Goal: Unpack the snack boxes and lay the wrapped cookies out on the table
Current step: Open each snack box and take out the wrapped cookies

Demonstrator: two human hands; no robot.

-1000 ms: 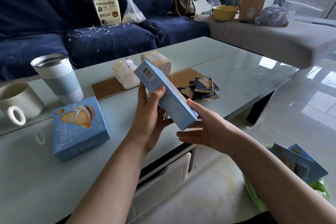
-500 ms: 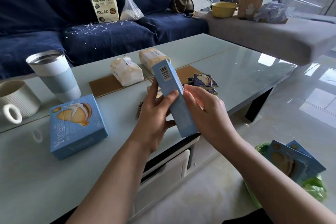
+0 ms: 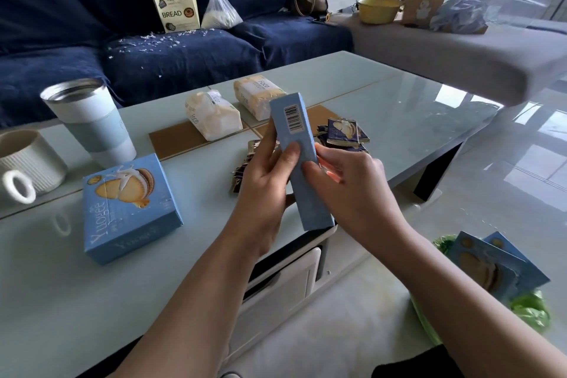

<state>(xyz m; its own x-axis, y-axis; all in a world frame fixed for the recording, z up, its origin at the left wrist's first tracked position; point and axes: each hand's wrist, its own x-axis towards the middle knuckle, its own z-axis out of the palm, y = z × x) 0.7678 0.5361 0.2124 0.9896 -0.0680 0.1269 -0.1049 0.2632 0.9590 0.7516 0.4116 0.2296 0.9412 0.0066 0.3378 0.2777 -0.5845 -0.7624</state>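
Both hands hold a light blue snack box (image 3: pixel 299 144) on edge above the table's front, its barcode side facing me. My left hand (image 3: pixel 264 184) grips it from the left, thumb on the narrow face. My right hand (image 3: pixel 349 190) holds its right side, fingertips on the same face. Behind the box, several dark blue wrapped cookies (image 3: pixel 345 132) lie in a pile on the glass table (image 3: pixel 399 120). A second, closed blue snack box (image 3: pixel 129 205) lies flat at the left.
A steel tumbler (image 3: pixel 89 120) and a white mug (image 3: pixel 24 163) stand at the far left. Two wrapped tissue packs (image 3: pixel 211 113) lie mid-table. Flattened blue boxes (image 3: pixel 497 267) sit in a green-lined bin on the floor at right. A blue sofa runs behind the table.
The held box has swung from slanting to nearly upright on its edge. My right hand moved up from under its lower end onto its right side.
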